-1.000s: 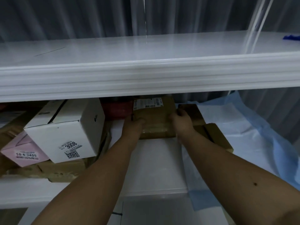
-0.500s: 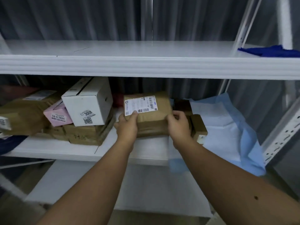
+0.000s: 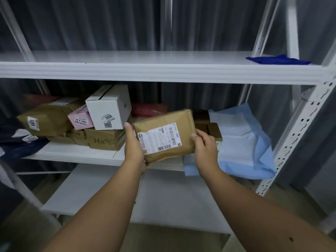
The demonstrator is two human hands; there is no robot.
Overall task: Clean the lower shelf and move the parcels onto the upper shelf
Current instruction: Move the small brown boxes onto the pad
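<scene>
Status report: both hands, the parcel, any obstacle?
Left hand and right hand grip brown parcel, tilted, lifted clear of lower shelf. Upper shelf above: only blue cloth at far right. Path open.

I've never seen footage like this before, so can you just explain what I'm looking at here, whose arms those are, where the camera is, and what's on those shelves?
There is no machine here. The two bare arms belong to a person, and the single camera is worn on that person's head, looking forward and down, so you see what they see.

In front stands a white metal rack. The left hand and right hand grip a brown parcel by its two ends, holding it tilted in front of the lower shelf. It carries a white shipping label.

On that shelf lie more parcels: a white box marked 3008, a pink box, several brown cartons and a light blue sheet on the right.

The upper shelf holds only a dark blue cloth at its right end, as far as the picture shows.
</scene>
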